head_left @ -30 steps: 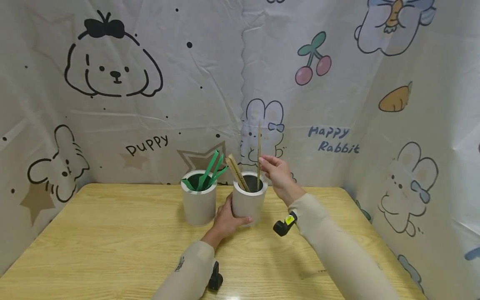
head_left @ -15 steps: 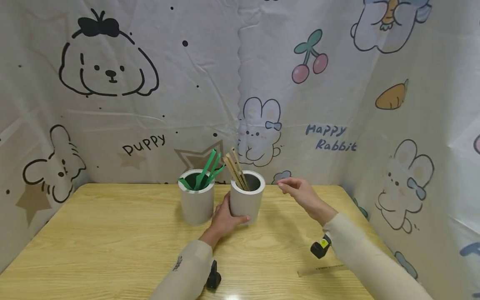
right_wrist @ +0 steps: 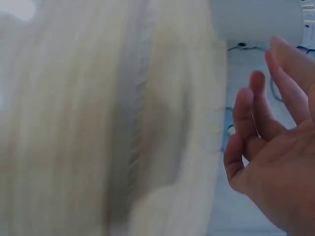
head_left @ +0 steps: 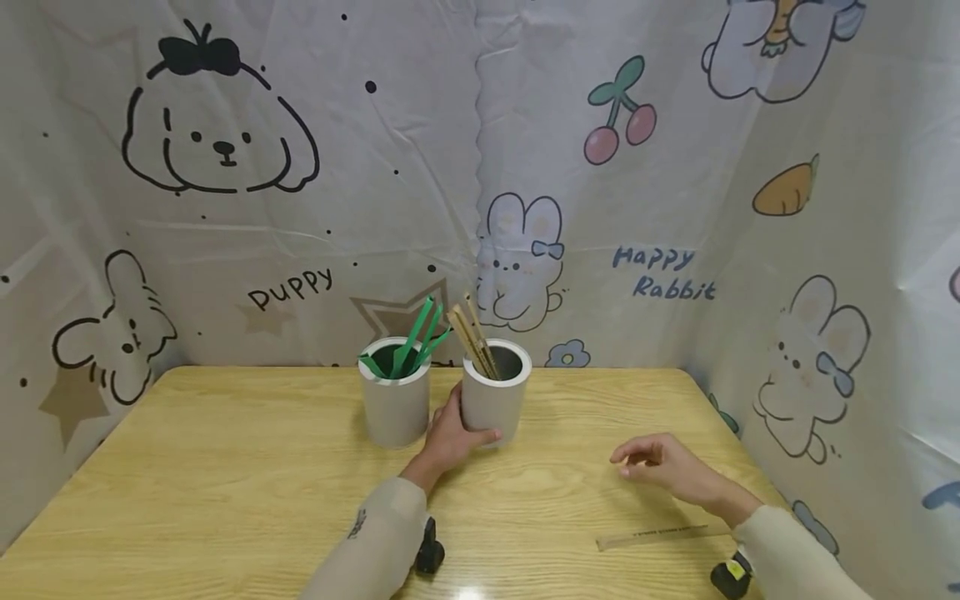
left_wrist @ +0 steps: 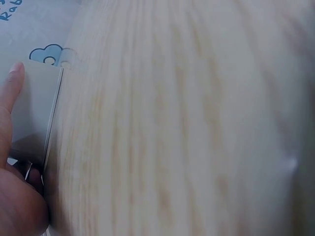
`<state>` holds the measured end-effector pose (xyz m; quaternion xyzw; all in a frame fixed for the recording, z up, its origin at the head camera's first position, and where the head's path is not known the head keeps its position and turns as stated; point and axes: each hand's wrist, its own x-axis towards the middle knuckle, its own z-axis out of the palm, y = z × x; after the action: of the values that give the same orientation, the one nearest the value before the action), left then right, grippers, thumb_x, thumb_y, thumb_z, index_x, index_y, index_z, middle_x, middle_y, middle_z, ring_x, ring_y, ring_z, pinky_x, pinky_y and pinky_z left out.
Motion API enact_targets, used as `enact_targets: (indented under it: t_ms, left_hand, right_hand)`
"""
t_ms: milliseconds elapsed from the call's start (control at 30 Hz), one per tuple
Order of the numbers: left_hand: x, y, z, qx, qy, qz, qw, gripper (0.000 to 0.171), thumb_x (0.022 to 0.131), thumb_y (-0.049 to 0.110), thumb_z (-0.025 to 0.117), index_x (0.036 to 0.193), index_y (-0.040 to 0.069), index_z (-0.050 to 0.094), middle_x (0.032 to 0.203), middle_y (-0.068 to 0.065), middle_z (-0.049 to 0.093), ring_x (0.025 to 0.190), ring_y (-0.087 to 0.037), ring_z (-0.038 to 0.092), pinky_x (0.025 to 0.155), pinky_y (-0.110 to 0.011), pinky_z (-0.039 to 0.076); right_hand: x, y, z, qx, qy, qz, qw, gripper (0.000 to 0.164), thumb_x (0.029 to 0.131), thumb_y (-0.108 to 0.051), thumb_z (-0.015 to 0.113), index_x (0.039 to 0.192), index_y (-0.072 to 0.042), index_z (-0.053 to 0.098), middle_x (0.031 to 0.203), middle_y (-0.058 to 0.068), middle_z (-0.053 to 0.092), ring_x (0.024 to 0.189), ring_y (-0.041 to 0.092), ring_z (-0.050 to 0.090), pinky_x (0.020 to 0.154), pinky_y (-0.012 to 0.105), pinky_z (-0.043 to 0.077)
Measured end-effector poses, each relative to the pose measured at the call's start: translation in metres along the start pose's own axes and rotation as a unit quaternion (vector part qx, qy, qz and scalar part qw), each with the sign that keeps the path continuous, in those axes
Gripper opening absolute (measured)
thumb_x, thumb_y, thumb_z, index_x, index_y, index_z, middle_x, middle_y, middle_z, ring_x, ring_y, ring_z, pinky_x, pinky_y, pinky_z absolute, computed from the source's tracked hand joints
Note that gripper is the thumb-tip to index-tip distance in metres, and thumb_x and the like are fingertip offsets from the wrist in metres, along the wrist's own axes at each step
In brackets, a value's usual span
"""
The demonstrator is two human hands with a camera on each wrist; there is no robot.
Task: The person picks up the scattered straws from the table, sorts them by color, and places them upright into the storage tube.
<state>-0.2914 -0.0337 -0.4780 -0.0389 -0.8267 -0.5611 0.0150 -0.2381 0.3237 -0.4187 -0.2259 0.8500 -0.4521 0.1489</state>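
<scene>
A cartoon-printed sheet (head_left: 315, 208) of puppies, rabbits and cherries walls in a pale wooden counter (head_left: 225, 492) on three sides. Toward the back, left of centre, stands a grey cup (head_left: 395, 404) holding green strips (head_left: 417, 337); just beside it on the right stands a second grey cup (head_left: 495, 396) holding wooden rulers (head_left: 472, 340) that lean to the left. The left hand (head_left: 447, 440) wraps this second cup low on its near side, thumb across the front, steadying it upright; the left-wrist view shows the thumb laid flat against the cup wall. Further right, the right hand (head_left: 663, 467) hovers low over the counter with fingers loosely spread and holding nothing, well apart from both cups. Near the front right edge a single wooden ruler (head_left: 652, 537) lies flat, just below that hand's wrist. Judged from this layout, sorting rulers into the right-hand cup is under way, with one piece left out. The next move would call for the free hand to pinch the flat ruler by an end, raise it upright, and lower it into the steadied cup.
</scene>
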Motion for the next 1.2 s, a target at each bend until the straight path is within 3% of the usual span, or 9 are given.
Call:
enact_targets:
  t_ms: [133, 267, 500, 700, 833, 967, 1067, 1200]
  left_hand:
    - [0.0, -0.001, 0.0, 0.0, -0.004, 0.001, 1.0, 0.111, 0.076, 0.031, 0.09, 0.162, 0.015, 0.021, 0.155, -0.018, 0.044, 0.143, -0.041, 0.037, 0.119, -0.06, 0.031]
    - [0.0, -0.002, -0.001, 0.002, -0.003, 0.0, 1.0, 0.111, 0.076, 0.032, 0.09, 0.162, 0.016, 0.021, 0.156, -0.017, 0.043, 0.144, -0.041, 0.037, 0.119, -0.06, 0.03]
    - [-0.001, -0.001, -0.002, -0.003, -0.005, 0.0, 1.0, 0.111, 0.076, 0.031, 0.09, 0.162, 0.014, 0.021, 0.156, -0.018, 0.043, 0.143, -0.042, 0.037, 0.119, -0.061, 0.03]
    - [-0.003, 0.002, -0.001, 0.006, -0.004, -0.005, 1.0, 0.11, 0.077, 0.03, 0.089, 0.162, 0.014, 0.02, 0.156, -0.019, 0.043, 0.143, -0.042, 0.037, 0.118, -0.061, 0.031]
    - [-0.002, 0.0, -0.001, 0.003, -0.003, -0.002, 1.0, 0.111, 0.077, 0.032, 0.089, 0.162, 0.016, 0.02, 0.157, -0.017, 0.043, 0.144, -0.041, 0.037, 0.119, -0.061, 0.029]
    - [-0.003, -0.001, 0.0, -0.004, -0.005, -0.003, 1.0, 0.111, 0.077, 0.032, 0.089, 0.162, 0.018, 0.02, 0.157, -0.016, 0.042, 0.144, -0.04, 0.036, 0.119, -0.062, 0.028]
    - [-0.003, -0.001, 0.0, -0.005, -0.007, -0.004, 1.0, 0.111, 0.077, 0.033, 0.089, 0.162, 0.018, 0.02, 0.158, -0.015, 0.042, 0.144, -0.04, 0.036, 0.119, -0.062, 0.027]
    - [-0.003, 0.001, -0.001, 0.0, -0.003, -0.008, 1.0, 0.112, 0.076, 0.034, 0.089, 0.162, 0.017, 0.02, 0.157, -0.015, 0.042, 0.144, -0.04, 0.036, 0.118, -0.063, 0.027]
  right_hand:
    - [-0.02, 0.021, -0.002, 0.02, -0.058, -0.026, 0.998, 0.023, 0.098, -0.008, 0.064, 0.114, 0.008, 0.068, 0.113, 0.013, 0.071, 0.095, 0.002, 0.063, 0.079, 0.021, 0.053]
    - [-0.033, 0.035, -0.005, 0.03, -0.085, -0.048, 0.995, 0.022, 0.097, -0.007, 0.065, 0.114, 0.006, 0.069, 0.114, 0.009, 0.073, 0.103, 0.005, 0.065, 0.086, 0.019, 0.052]
    - [-0.042, 0.046, -0.003, -0.003, -0.081, -0.099, 0.992, 0.019, 0.093, -0.006, 0.07, 0.111, -0.001, 0.073, 0.11, 0.013, 0.071, 0.103, 0.006, 0.062, 0.09, 0.017, 0.047]
    - [-0.04, 0.049, 0.004, -0.022, -0.074, -0.127, 0.989, 0.008, 0.092, -0.008, 0.071, 0.098, -0.004, 0.074, 0.095, 0.014, 0.068, 0.09, 0.012, 0.061, 0.081, 0.023, 0.047]
    - [-0.039, 0.047, 0.006, -0.004, -0.076, -0.116, 0.99, 0.007, 0.092, -0.007, 0.07, 0.092, 0.0, 0.073, 0.088, 0.013, 0.069, 0.083, 0.007, 0.061, 0.074, 0.024, 0.05]
    - [-0.037, 0.04, 0.004, 0.025, -0.065, -0.078, 0.995, 0.013, 0.096, -0.007, 0.066, 0.096, 0.005, 0.071, 0.085, -0.003, 0.068, 0.078, 0.0, 0.057, 0.065, 0.024, 0.05]
    - [-0.032, 0.026, -0.002, 0.044, -0.024, -0.034, 0.998, 0.021, 0.099, -0.009, 0.062, 0.103, 0.011, 0.067, 0.087, -0.013, 0.064, 0.076, -0.002, 0.054, 0.063, 0.025, 0.049]
    - [-0.018, -0.004, -0.009, 0.059, 0.054, 0.011, 0.997, 0.029, 0.103, -0.017, 0.059, 0.111, 0.01, 0.064, 0.095, -0.013, 0.066, 0.086, 0.002, 0.058, 0.075, 0.023, 0.05]
